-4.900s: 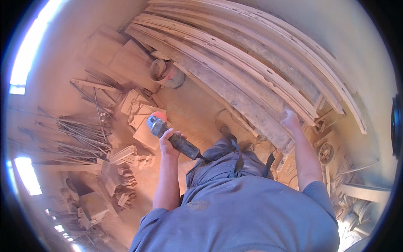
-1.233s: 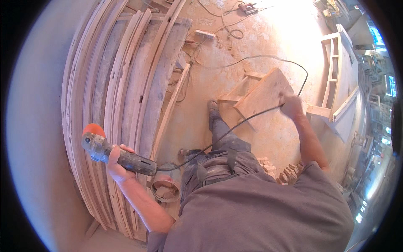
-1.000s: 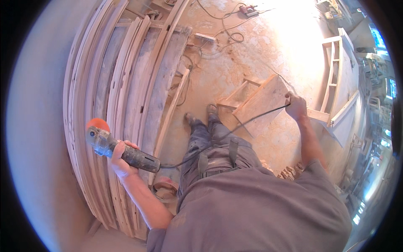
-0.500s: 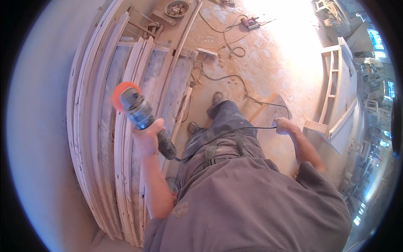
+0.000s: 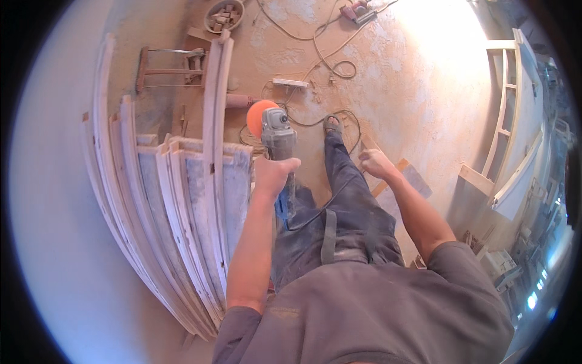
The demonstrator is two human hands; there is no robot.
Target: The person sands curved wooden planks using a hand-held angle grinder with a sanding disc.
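Note:
My left hand (image 5: 273, 176) is closed around the body of an angle grinder (image 5: 280, 142), held upright in front of my left leg. An orange disc (image 5: 259, 118) is fitted at its head, touching nothing I can see. From its tail a dark power cord (image 5: 315, 216) runs across my trousers toward my right hand (image 5: 376, 164). That hand is closed and appears to grip the cord, though the fingers partly hide it. It is out ahead of my right thigh, above a flat board (image 5: 416, 180) on the floor.
Long wooden boards and frames (image 5: 176, 200) stand stacked along the left wall. Beyond them are a wooden frame saw (image 5: 140, 70) and a round tub (image 5: 207, 21) of wood blocks. A red power tool (image 5: 351, 12) and loose cords lie ahead. A wooden frame (image 5: 519, 103) stands at right.
My left hand has carried the grinder rightward, away from the boards, and turned it more upright. My right hand has come inward and forward. My view has shifted, and my legs have moved in a step.

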